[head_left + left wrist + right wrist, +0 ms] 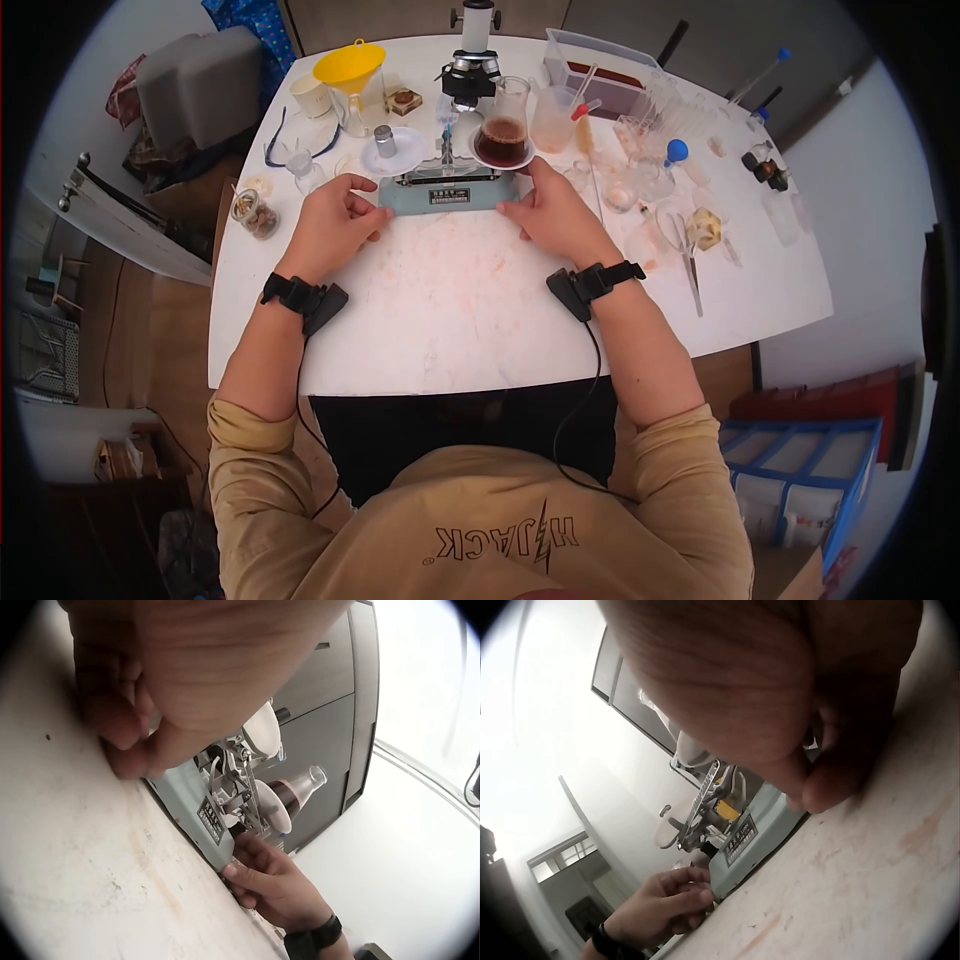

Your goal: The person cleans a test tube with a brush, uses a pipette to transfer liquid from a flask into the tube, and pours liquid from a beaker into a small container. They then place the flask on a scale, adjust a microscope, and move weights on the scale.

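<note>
A pale green balance scale (440,195) stands on the white table, its two white pans raised over the base. On the left pan (408,155) sits a small metal weight (385,140); the right pan carries a conical flask (503,135) of dark red-brown liquid. My left hand (340,225) holds the base's left end, thumb at the front corner and fingers curled beside it. At the opposite end my right hand (555,215) grips the base, thumb in front and fingers behind, as the left wrist view shows. Each wrist view hides part of its own hand's fingertips.
A microscope (470,70) stands right behind the scale. Back left are a yellow funnel (350,65) and a white cup (311,96); a small jar (255,215) is at left. Scissors (690,255), a plastic beaker (553,120) and several glass pieces occupy the right side.
</note>
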The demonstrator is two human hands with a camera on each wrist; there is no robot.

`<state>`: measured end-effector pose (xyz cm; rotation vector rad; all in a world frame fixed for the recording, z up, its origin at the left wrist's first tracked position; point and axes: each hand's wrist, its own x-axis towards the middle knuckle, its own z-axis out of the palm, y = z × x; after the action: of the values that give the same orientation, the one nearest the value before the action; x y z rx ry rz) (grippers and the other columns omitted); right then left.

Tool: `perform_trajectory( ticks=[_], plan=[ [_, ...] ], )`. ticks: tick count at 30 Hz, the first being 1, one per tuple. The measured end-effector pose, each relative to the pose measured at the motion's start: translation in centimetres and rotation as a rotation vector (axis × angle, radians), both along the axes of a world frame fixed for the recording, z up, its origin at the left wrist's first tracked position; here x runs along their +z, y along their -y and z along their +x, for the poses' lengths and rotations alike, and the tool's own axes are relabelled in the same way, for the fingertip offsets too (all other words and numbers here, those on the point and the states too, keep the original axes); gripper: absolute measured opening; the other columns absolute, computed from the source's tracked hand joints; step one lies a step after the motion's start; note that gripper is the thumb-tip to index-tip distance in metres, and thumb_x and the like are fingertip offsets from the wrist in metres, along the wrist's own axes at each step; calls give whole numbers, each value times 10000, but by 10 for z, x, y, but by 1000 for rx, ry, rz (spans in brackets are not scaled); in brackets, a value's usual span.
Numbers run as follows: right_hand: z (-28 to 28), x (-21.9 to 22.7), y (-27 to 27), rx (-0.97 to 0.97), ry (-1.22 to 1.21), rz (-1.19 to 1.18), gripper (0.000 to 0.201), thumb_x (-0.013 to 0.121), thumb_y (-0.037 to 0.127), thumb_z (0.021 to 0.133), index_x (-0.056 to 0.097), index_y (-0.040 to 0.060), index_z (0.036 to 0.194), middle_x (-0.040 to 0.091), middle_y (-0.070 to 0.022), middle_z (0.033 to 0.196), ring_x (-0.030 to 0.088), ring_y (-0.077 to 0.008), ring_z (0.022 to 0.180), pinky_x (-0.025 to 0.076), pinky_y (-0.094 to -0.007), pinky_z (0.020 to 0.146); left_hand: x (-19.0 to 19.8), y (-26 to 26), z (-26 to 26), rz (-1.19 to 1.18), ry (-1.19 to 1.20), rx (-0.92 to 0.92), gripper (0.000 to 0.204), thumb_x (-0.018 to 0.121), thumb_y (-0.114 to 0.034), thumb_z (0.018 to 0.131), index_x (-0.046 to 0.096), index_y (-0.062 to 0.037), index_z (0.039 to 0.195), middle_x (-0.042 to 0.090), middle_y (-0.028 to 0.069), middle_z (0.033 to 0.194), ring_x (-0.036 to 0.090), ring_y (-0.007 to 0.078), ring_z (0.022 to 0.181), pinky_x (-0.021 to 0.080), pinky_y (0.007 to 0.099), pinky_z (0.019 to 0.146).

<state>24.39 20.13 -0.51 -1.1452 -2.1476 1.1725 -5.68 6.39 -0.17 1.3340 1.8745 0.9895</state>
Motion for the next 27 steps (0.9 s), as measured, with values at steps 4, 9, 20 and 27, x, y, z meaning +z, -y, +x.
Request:
perform_trajectory(
  ticks=[4, 9, 20, 27],
  plan=[
    [-1, -3, -1, -10, -27, 2, 543, 797, 101, 1026, 560, -67, 1485, 745, -166, 944, 735, -195, 701, 606, -365, 653, -11, -3, -4, 29, 141, 5, 421, 820, -36, 1025, 631, 60, 1389, 793, 75, 924, 766, 105, 814, 587, 262, 664],
    [-3, 5, 2, -41, 15, -4, 556, 788, 93, 1032, 553, -65, 1511, 760, -169, 924, 760, -207, 685, 602, -373, 663, -21, -5, -8, 137, 153, -48, 463, 795, -16, 1021, 628, 72, 1444, 813, 118, 1069, 759, 107, 855, 619, 263, 770],
    [-4, 8, 4, -90, -27, -65, 520, 712, 48, 1074, 520, -87, 1539, 778, -252, 1171, 804, -238, 706, 621, -378, 715, -20, -7, -7, 107, 119, -44, 479, 789, 3, 1026, 612, 70, 1466, 805, 111, 1140, 726, 82, 868, 597, 242, 782],
    [-8, 9, 4, -125, -64, -49, 480, 684, 20, 1083, 520, -124, 1510, 701, -293, 1387, 816, -279, 723, 663, -378, 695, -19, -7, -5, 97, 134, -72, 480, 781, 6, 1027, 610, 74, 1470, 810, 130, 1189, 733, 83, 892, 605, 247, 806]
  ],
)
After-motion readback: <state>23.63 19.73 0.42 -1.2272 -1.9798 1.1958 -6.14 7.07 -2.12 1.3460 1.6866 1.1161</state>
